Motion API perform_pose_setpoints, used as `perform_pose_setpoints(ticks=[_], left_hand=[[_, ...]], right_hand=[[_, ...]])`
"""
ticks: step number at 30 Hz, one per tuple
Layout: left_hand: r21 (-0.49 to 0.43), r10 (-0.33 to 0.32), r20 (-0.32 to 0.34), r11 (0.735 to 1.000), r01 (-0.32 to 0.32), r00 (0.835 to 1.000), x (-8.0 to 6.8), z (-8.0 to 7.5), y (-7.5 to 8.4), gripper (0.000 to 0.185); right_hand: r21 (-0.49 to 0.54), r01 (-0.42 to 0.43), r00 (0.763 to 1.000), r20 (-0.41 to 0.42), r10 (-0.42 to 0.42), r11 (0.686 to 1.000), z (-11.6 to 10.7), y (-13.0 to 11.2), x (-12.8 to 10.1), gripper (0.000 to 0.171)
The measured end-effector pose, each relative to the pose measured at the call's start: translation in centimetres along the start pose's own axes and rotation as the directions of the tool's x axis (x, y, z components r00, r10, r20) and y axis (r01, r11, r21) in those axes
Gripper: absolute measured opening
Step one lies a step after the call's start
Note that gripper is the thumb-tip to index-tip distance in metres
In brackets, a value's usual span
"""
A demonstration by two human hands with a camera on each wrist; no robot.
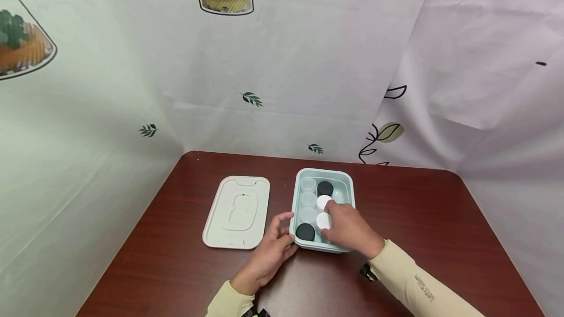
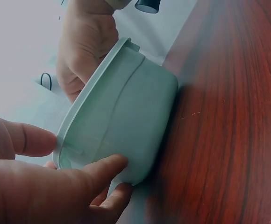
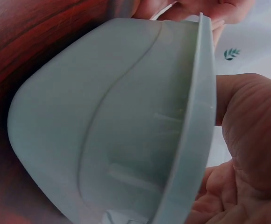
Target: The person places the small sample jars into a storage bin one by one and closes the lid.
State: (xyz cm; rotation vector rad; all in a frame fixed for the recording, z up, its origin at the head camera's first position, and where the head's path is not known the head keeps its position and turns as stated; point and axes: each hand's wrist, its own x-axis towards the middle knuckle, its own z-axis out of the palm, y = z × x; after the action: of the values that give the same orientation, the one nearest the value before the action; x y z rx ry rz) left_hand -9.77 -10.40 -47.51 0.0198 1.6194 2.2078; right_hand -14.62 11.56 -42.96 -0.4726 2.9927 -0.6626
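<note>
A pale blue-green plastic box [image 1: 346, 180] stands on the table with two rows of round lidded containers inside. Clear lids [image 1: 308, 199] run down the left row, with a black lid [image 1: 305, 232] at its near end. Another black lid [image 1: 325, 188] and white lids [image 1: 324, 203] are in the right row. My right hand [image 1: 354, 229] reaches over the right rim, thumb and fingers about the nearer white lid [image 1: 323, 221]; the right wrist view hides its fingertips behind the box wall. With extended fingers my left hand [image 1: 269, 254] touches the box's near left corner, [image 2: 74, 179] fingertips against rim and outer wall.
To the left of the box a white flat rectangular lid [image 1: 238, 213] lies on the dark red wooden table [image 1: 172, 258]. Behind and beside the table hangs a white cloth [image 1: 282, 62] with leaf and plant prints.
</note>
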Motion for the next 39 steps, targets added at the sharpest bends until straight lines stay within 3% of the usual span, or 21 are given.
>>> perform_pose_setpoints(ticks=[12, 29, 39], left_hand=[[0.003, 0.009, 0.002, 1.000, -0.009, 1.000, 0.0, 0.0, 0.1, 0.058], [0.023, 0.006, -0.004, 1.000, -0.006, 1.000, -0.1, 0.0, 0.0, 0.058], [0.064, 0.007, -0.021, 0.998, -0.005, 1.000, 0.0, -0.1, 0.2, 0.057]], right_hand=[[-0.085, 0.002, 0.999, 0.034, 0.001, 0.996, 0.5, -0.3, 0.3, 0.032], [-0.039, -0.010, 0.999, 0.049, 0.012, 0.999, -0.1, -0.6, -0.1, 0.036], [-0.002, -0.060, 0.997, 0.051, 0.060, 0.998, -0.8, -0.6, -0.1, 0.040]])
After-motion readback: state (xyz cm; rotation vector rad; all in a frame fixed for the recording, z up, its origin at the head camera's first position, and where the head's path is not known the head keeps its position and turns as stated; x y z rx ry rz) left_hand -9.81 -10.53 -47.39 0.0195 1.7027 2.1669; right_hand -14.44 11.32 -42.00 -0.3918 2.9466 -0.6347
